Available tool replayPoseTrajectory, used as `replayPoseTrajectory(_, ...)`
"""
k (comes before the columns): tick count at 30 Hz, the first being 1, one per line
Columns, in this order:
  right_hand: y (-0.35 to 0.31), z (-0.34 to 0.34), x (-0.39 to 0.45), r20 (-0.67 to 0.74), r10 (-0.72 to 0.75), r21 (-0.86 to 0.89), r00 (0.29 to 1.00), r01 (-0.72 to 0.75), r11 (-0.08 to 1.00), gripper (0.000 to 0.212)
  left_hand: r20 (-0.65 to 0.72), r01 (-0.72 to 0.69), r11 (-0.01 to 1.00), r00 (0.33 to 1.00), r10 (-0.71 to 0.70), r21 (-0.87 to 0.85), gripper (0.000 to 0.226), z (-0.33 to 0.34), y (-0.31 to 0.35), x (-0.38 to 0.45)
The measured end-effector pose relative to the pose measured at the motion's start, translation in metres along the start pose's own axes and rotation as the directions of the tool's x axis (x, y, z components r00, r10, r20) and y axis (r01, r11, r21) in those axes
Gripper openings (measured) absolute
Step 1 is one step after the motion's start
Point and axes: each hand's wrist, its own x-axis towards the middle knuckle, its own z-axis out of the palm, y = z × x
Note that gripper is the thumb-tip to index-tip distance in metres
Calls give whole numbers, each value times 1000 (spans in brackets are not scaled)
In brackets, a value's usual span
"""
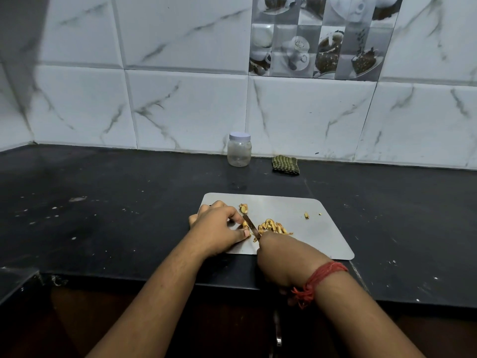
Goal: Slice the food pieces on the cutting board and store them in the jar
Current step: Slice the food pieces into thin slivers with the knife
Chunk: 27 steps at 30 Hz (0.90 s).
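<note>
Plainly the slicing is under way; the left hand [216,228] bends over a small piece [245,224] at the near-left part of the board [309,233], thumb and fingertips pinching it down so it cannot skid on that smooth grey surface. The right hand [281,259] is curled round the handle of a knife [251,226], the handle itself hidden inside the fist; the blade runs up and away from it, edge down, just beside the pinching fingertips and touching or nearly touching the piece. I judge the fingers are tucked back like that to keep clear of the edge.

Right of the blade, just beyond the knife hand, lies a heap of slices [273,226]; pushed aside there, I suppose, so the cutting spot stays free. An uncut lump [244,208] waits just past the left fingertips, and one stray bit [306,215] sits well off to the right of the heap.

The jar [239,149] stands well beyond both hands, against the tiled wall, its pale lid on and nothing much showing inside; so storing has not begun, by my reckoning. A striped cloth [285,164] lies beside the jar on the dark counter [103,215]; a red thread [320,279] circles the right wrist.
</note>
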Motion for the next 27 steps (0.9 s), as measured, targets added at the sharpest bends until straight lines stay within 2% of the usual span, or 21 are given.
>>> replayPoseTrajectory(1,0,-2,1,11,14,138,1000,-15,990,17,3,2,1000,1000,-2,0,21,0,0,0)
replayPoseTrajectory(3,4,-8,3,81,79,279,994,-99,955,29,6,6,1000,1000,-6,-1,18,0,1,0)
replayPoseTrajectory(7,12,-13,14,163,84,440,983,-148,886,24,11,14,1000,1000,-14,-8,17,0,2,0)
replayPoseTrajectory(12,15,-13,23,217,84,510,973,-186,840,21,14,15,1000,1000,-15,5,17,-1,5,0)
replayPoseTrajectory(20,21,-12,25,266,94,520,959,-225,824,22,10,52,999,999,-52,15,17,-2,6,-2)
replayPoseTrajectory(27,22,-14,6,281,32,339,959,-131,932,26,12,52,998,999,-52,24,19,-2,7,-1)
